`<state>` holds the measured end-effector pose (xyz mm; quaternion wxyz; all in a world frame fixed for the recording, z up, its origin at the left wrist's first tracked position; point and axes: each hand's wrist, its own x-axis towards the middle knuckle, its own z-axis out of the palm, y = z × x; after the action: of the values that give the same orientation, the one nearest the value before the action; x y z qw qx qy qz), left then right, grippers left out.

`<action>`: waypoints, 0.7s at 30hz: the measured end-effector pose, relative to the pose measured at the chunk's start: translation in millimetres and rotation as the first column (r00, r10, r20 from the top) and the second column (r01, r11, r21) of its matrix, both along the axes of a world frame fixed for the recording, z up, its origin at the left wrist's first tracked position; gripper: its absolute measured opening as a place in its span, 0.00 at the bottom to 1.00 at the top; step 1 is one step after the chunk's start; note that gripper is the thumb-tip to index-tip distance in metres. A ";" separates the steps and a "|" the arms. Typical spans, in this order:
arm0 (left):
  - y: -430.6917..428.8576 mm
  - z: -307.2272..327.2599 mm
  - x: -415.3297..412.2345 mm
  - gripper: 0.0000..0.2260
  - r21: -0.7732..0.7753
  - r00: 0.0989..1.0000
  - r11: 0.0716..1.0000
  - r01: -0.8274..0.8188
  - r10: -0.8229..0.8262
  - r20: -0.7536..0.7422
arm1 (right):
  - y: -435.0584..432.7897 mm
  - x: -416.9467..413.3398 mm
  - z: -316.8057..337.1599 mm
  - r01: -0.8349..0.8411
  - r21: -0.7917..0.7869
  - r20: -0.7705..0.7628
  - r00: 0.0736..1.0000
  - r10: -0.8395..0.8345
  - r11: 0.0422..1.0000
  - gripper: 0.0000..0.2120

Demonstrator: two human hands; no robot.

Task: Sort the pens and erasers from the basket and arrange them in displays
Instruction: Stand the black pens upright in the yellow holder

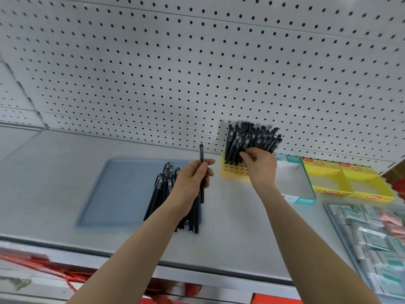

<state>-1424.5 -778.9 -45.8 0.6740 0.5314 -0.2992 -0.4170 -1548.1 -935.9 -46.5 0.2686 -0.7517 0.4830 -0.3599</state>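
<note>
A flat blue-grey plastic tray on the left carries a loose heap of slim black pens. Just right of it, the left hand pinches a single black pen upright at mid-barrel. That seems a sound hold, since the pen looks light, stiff and smooth. Further right, the right hand curls its fingers round the standing black pens in a yellow plastic grid holder, seemingly steadying them.

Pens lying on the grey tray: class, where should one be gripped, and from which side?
Probably pinch the leftmost pen mid-barrel, from above and the left: the pile lies flat and fanned, and the left hand hides its right side.
</note>
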 end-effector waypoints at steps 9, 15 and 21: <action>-10.4 -2.9 -18.2 0.10 0.033 0.993 0.999 0.032 -0.036 0.108 | 37.8 -11.1 33.7 -0.174 0.053 0.206 0.965 0.160 0.983 0.07; -26.1 -4.1 -38.3 0.08 0.077 0.956 0.994 0.075 -0.094 0.279 | 45.4 -17.8 47.7 -0.375 0.129 0.244 0.909 0.337 0.918 0.02; -35.7 -15.0 -24.2 0.14 0.199 0.511 0.978 -0.061 -0.140 0.848 | 12.2 -53.8 60.5 -0.094 -0.018 0.153 0.984 0.095 0.995 0.03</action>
<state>-1448.7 -814.6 -60.8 0.3702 0.7264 -0.5610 -0.1434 -1601.8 -923.7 14.0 0.3177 -0.7453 0.4227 -0.4062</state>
